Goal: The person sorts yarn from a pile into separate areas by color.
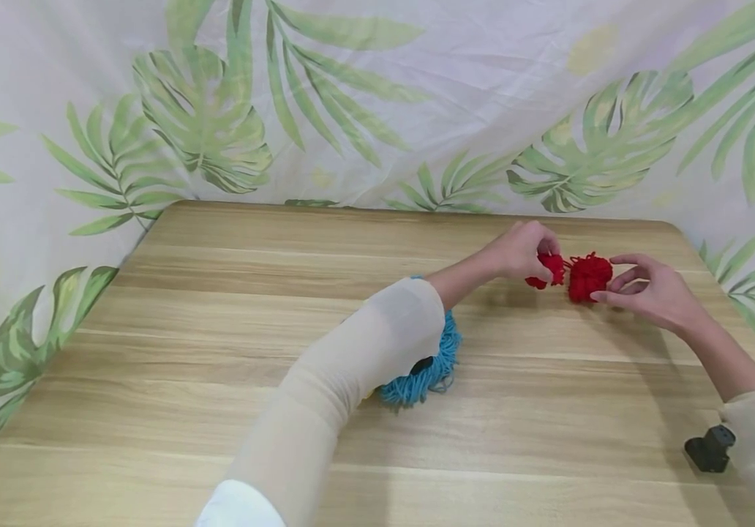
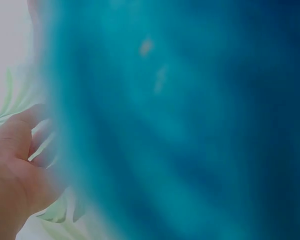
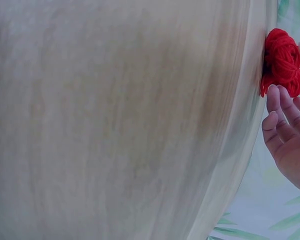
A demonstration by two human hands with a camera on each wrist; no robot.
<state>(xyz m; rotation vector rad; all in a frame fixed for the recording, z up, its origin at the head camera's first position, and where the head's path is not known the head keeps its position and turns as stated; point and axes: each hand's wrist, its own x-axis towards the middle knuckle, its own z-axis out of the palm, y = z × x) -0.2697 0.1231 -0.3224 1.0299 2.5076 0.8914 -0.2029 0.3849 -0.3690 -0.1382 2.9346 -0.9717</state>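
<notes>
Near the far right of the table in the head view, my left hand pinches a small red yarn bundle. Just right of it is a larger red yarn bundle, with loose strands between the two. My right hand holds this larger bundle from the right, thumb at its front and a finger near its top. The right wrist view shows the bundle at its right edge, beside the right hand's fingers. In the left wrist view the left hand is partly hidden by blurred blue.
Beneath the left forearm lies a blue yarn piece, mostly covered by the sleeve, with a dark patch and a bit of yellow beside it. A black device is by the right sleeve. Leaf-patterned cloth hangs behind the wooden table.
</notes>
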